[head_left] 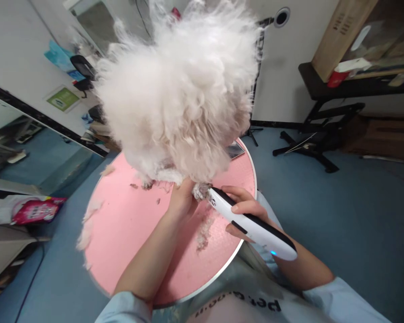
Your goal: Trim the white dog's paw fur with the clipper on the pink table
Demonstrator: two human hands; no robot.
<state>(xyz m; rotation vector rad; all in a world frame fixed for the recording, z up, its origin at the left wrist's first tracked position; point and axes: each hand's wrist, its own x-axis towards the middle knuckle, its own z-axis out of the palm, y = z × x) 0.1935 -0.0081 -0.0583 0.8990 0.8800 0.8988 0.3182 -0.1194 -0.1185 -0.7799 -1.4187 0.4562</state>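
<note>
A fluffy white dog (175, 89) is on a round pink grooming table (128, 233). My left hand (183, 199) is closed around one of its front legs, and the greyish paw (200, 191) sticks out past my fingers. In my right hand (245, 208) is a white and black hair clipper (252, 224) with a blue light lit near its rear end. The clipper's head meets the paw; the blade itself is hard to make out. Another paw (147, 183) rests on the tabletop to the left.
Cut hair (204, 233) lies below the paw, with more tufts (85, 231) along the table's left rim. A black-framed side table (323, 89) stands at right. A pink bag (38, 210) is at far left, near a mirror (47, 134).
</note>
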